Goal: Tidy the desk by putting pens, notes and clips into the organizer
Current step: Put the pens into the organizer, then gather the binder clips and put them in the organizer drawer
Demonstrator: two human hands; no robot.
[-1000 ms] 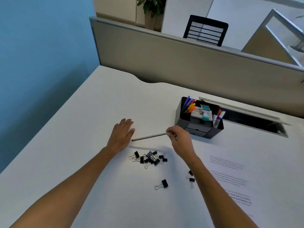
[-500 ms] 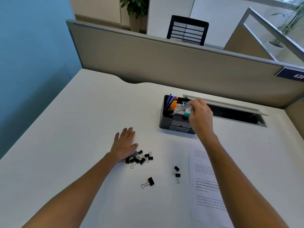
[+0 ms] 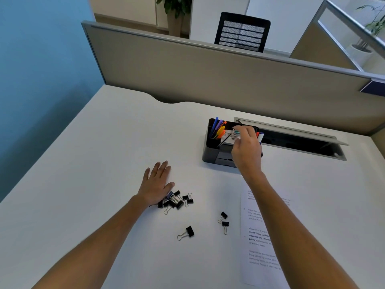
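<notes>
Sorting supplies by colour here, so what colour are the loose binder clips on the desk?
Black bodies with silver wire handles, seen in the head view: binder clips.

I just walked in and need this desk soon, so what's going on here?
A person is tidying it. Their right hand holds a thin dark pen over the black organizer, its tip in the pen compartment. The left hand rests flat beside a pile of binder clips; a printed sheet lies nearby.

Dark pen tilted over black organizer; clips loose.
</notes>
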